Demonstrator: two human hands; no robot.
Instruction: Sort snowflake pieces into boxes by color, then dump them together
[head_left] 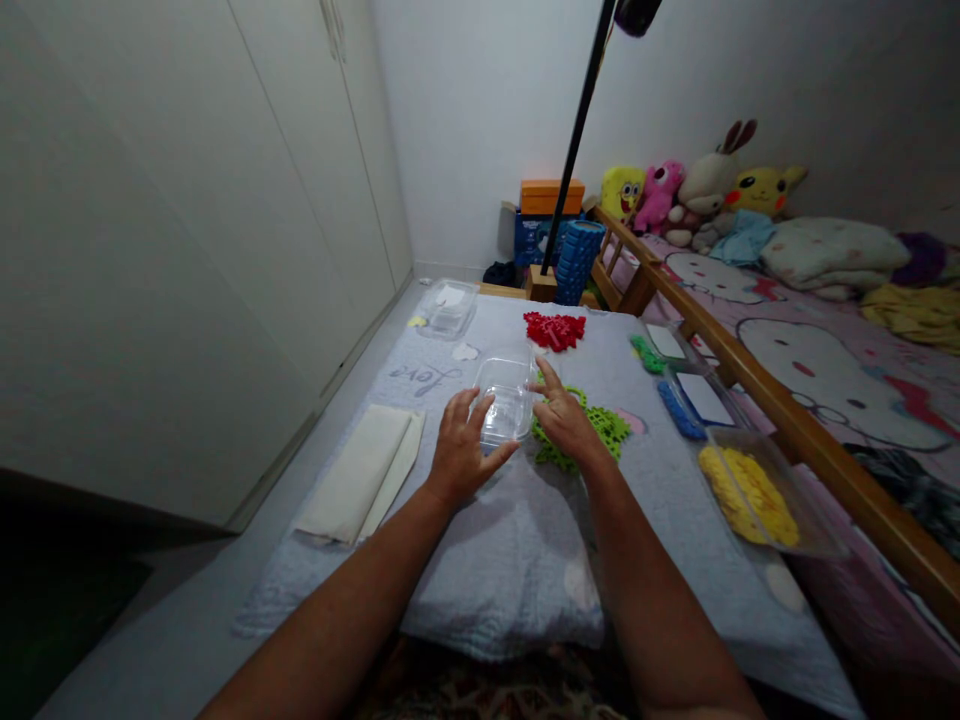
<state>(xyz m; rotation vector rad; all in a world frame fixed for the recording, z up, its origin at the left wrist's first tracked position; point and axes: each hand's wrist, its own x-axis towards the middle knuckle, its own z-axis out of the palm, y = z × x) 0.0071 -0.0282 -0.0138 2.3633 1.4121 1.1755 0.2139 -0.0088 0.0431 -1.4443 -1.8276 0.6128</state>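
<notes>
A clear, square plastic container [504, 400] sits in front of me above the cloth-covered table, between my two hands. My left hand [465, 445] holds its left and near side, fingertips at the wall and thumb stretched along the front edge. On the opposite side my right hand [562, 408] rests its fingers against the wall, index finger reaching toward the far corner. Under and beside my right hand lies a pile of light green lattice-like pieces [606, 430], partly hidden by the hand and wrist. Farther back is a heap of red pieces [555, 331].
At the right edge stand clear boxes of yellow pieces [750, 497], blue pieces [679, 408] and green pieces [648, 354]. Folded pale fabric [364, 470] lies left. More clear containers [448, 306] sit at the far left. A wooden bed rail [787, 432] borders the right side.
</notes>
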